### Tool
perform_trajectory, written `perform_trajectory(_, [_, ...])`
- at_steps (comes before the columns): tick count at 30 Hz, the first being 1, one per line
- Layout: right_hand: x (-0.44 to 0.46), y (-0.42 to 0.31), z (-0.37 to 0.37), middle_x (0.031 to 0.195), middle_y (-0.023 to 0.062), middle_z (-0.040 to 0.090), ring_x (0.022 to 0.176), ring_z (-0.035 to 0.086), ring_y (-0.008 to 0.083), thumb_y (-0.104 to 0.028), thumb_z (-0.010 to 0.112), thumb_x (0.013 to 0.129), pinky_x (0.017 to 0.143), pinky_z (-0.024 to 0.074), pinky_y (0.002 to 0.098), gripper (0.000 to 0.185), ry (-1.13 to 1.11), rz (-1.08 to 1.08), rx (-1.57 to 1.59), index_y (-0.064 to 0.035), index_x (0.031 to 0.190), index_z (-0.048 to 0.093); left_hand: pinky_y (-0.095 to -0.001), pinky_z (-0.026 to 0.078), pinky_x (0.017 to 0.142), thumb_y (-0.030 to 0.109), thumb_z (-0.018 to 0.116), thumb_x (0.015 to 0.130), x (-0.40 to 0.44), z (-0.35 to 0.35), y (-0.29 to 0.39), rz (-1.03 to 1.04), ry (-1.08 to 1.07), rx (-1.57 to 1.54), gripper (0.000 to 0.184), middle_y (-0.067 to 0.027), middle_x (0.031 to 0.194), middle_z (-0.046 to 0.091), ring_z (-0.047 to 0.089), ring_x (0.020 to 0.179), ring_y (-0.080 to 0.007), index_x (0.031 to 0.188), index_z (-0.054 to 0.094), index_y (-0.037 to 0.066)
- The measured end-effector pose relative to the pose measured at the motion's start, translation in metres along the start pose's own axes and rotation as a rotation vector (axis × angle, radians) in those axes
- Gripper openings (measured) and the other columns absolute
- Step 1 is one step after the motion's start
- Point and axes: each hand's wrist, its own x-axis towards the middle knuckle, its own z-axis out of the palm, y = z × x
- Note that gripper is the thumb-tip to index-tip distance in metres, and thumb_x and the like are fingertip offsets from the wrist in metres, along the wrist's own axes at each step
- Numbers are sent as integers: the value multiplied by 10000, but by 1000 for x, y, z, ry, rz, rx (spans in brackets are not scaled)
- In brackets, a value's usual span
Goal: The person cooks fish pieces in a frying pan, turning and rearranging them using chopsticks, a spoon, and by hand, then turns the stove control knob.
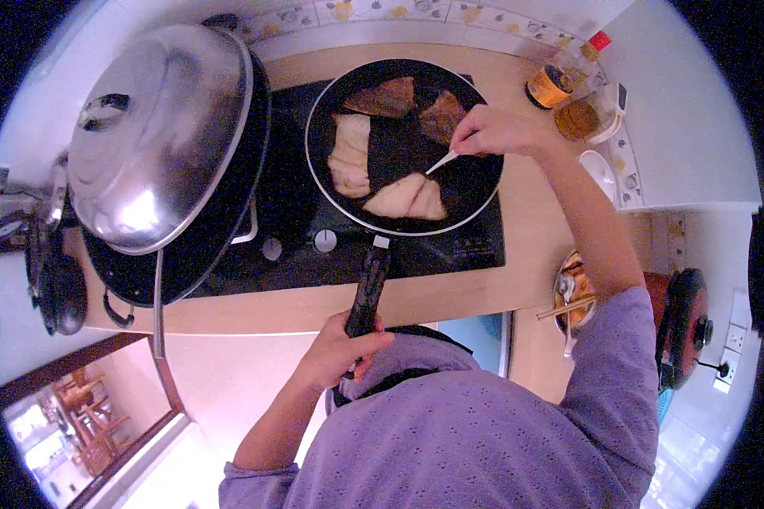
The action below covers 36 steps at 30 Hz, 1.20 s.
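My left hand [345,349] is wrapped round the black handle [368,288] of a frying pan [399,157] on the black stove. Four fingers' width from nothing else, it touches only the handle. Between the fingers of my right hand [484,133] is a small white spoon [441,161], its tip low over the pan near a pale piece of food [406,198]. Another pale piece [351,155] lies at the pan's left. Two browned pieces [382,97] lie along the back, one of them close to my right hand.
A large pan with a domed metal lid [165,136] stands on the left of the stove. Bottles [548,85] and a jar [575,117] are at the back right. A bowl [574,284] with chopsticks sits near my right elbow, with a red cooker [683,327] beyond.
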Motion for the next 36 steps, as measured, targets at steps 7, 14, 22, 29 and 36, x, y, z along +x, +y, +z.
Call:
perform_trajectory(7, [-6,-7,1,634,3,591,588,519,88,-199,626,802,539,412,267,208,43,-131,-109,-3,833,690,-252,332,339,148,711,781,0,1,1,-4,-24,-4,260,-19,516,483,434,369,-104,881,499,35])
perform_trajectory(14, [-6,-15,12,698,59,648,676,573,137,-194,637,793,631,450,302,212,94,-203,-116,-2,871,680,-253,332,338,143,712,779,1,1,0,-17,-19,-13,272,-20,517,483,439,367,-107,896,491,36])
perform_trajectory(22, [0,-4,18,698,38,645,669,563,104,-176,639,791,623,442,281,193,64,-193,-84,-8,873,686,-254,332,339,143,704,784,0,2,1,2,-19,9,256,-20,524,484,441,373,-107,879,492,36])
perform_trajectory(29, [4,0,19,689,1,628,672,537,75,-173,626,802,617,422,264,191,50,-217,-37,3,852,684,-255,333,337,139,719,760,1,2,-1,-10,-2,-11,259,-9,521,472,439,370,-111,891,518,40])
perform_trajectory(36, [-1,-17,25,717,-5,635,683,540,76,-174,624,817,639,427,251,185,27,-174,17,-9,871,687,-257,336,339,144,709,776,0,3,2,-10,-8,11,259,-25,524,485,439,377,-108,873,494,36])
